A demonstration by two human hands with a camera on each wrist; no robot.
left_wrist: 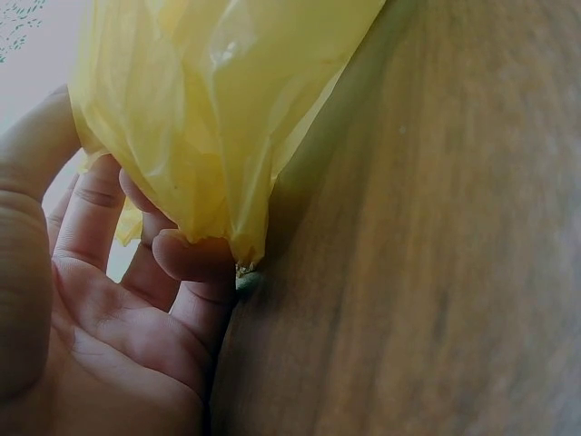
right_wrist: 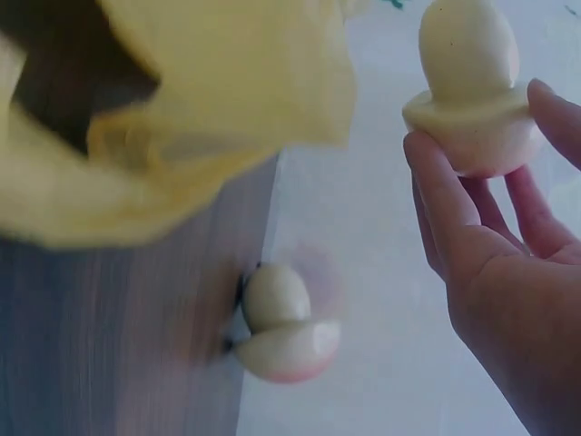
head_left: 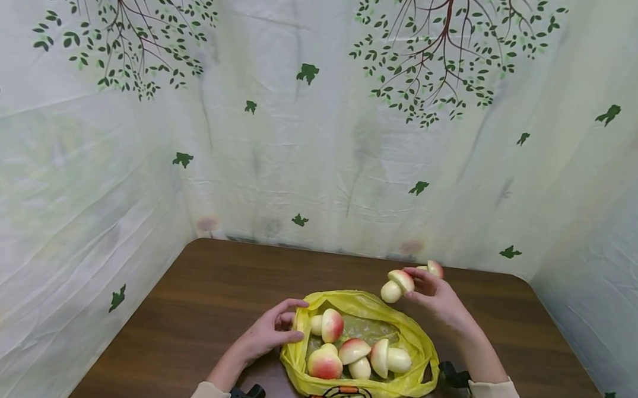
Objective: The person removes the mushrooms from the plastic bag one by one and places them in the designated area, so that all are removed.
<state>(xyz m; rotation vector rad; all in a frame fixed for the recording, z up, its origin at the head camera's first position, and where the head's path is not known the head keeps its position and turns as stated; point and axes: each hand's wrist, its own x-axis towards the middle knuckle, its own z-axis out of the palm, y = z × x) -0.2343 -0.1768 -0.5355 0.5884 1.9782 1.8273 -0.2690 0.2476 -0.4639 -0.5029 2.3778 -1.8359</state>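
Pinching a mushroom [head_left: 401,280], the right hand [head_left: 437,299] hovered near the far rim [head_left: 357,297] of the bag [head_left: 396,392]. The left hand [head_left: 267,334] gripped its left side [head_left: 297,353] (probably for steadiness).

The mushrooms [head_left: 325,365] seem smooth, the plastic bag [head_left: 346,300] glossy.

Soft light; right wrist view blurred, perhaps motion.

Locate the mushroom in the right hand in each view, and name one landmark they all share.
Head: the held mushroom, lower half, right of centre, in the right hand.
Left wrist: not in it.
Right wrist: upper right, stem up.
Shared landmark: the yellow bag.
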